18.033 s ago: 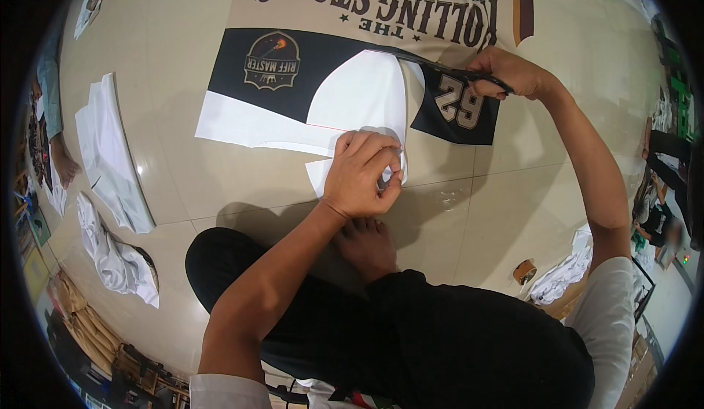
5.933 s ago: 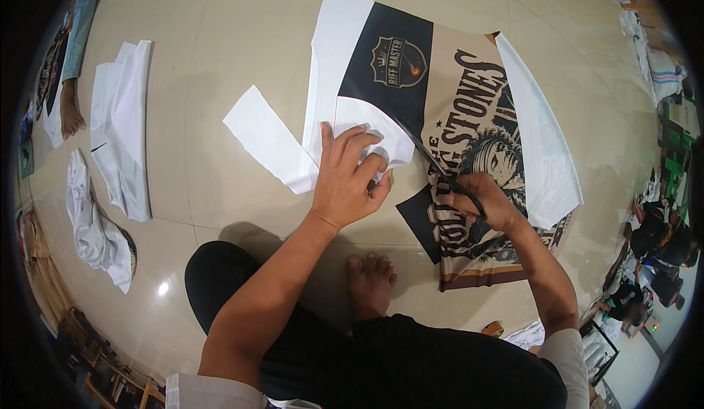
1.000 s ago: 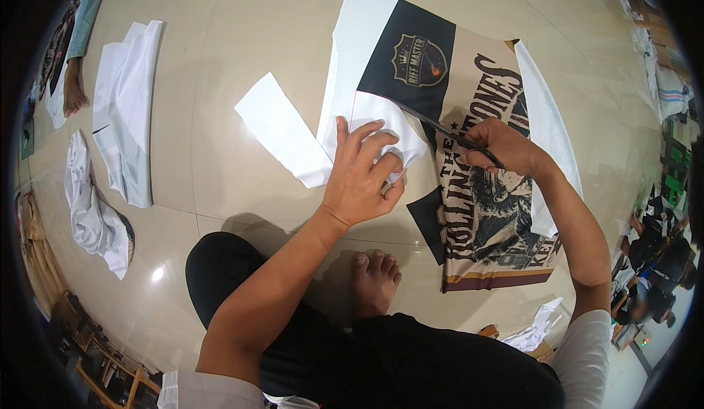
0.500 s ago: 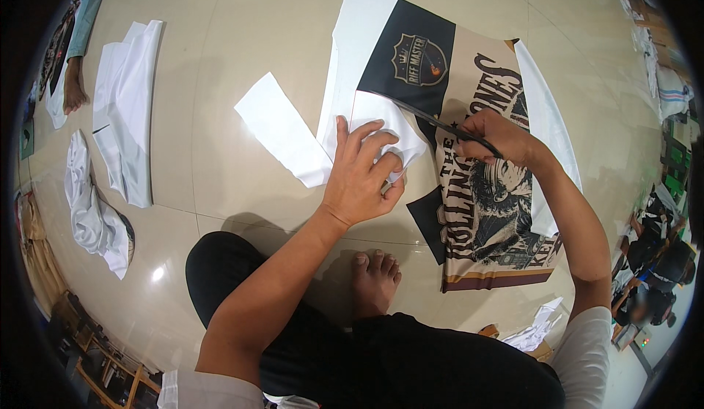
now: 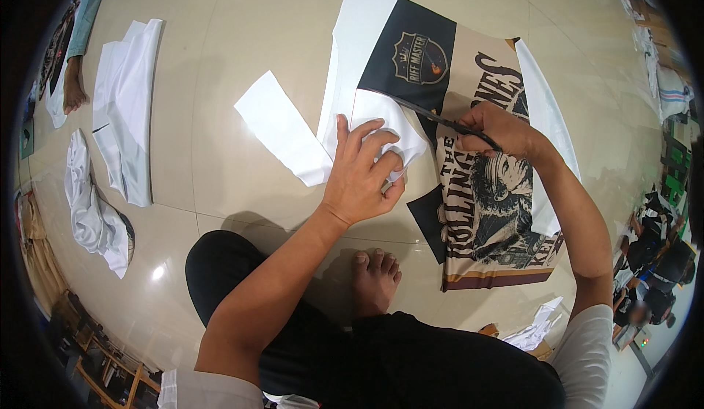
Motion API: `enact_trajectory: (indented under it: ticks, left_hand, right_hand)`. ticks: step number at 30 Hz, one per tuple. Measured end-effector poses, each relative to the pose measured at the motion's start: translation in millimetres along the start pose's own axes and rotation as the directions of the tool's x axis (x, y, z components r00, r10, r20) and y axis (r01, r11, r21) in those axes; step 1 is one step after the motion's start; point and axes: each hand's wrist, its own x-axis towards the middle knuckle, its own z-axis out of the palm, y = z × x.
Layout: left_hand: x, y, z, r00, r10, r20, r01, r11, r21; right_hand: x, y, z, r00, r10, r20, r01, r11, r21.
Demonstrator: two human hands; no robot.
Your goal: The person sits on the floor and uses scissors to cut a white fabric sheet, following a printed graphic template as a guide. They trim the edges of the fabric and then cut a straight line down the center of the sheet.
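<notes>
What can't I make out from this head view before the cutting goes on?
- Scissors: the handles are buried in the right hand, so the grip cannot be judged.
- White fabric piece: its lower part is covered by the left hand.
- Printed fabric panel: the cut line under both hands is hidden.
- Room at the right rim: too small and bent to read.

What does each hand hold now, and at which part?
The right hand holds dark scissors by the handle end. The left hand grips nothing; it presses flat on the white paper piece.
</notes>
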Motion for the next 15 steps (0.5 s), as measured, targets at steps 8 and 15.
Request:
enact_trajectory:
  ticks: [8,15]
  left_hand:
    - [0.0,0.2,0.0,1.0,0.005,-0.011,-0.005,1.0,-0.006]
    - [-3.1,4.0,-1.8,1.0,-0.002,-0.008,0.002,1.0,-0.007]
  right_hand:
    - [-1.1,-5.8,-2.7,1.0,-0.008,-0.012,0.007,0.996,-0.086]
    - [-0.8,-9.4,-7.5,1.0,-0.024,0.018,0.027,0.989,-0.148]
